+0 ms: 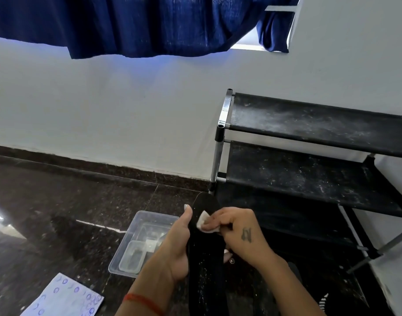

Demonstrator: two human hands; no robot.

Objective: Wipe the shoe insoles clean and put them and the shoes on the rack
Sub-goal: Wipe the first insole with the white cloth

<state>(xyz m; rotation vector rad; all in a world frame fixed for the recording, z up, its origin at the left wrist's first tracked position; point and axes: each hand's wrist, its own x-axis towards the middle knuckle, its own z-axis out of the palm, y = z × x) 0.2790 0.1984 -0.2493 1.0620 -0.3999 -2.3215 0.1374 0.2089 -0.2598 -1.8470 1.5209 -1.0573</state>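
Insole: one long flat black shoe insole (204, 258) stands upright between our hands, in front of the rack, white specks still on its lower half.
Grip: our left hand (175, 245) clasps its edge, thumb along the face; our right hand (238, 231) pinches a small white damp wipe (204, 221) against the toe end.
Risk, flex: the thin insole may bend under pressure, so we judge the wipe could skid and miss specks.
Risk, dust: the black fabric-shelved metal shoe rack (309, 142) looks dusty and could resoil it.
Risk, spill: the clear plastic tub (145, 240) sits near our left wrist.
Count: one insole, one wipe, one tub, one rack showing two shelves, no shoe clearly seen.
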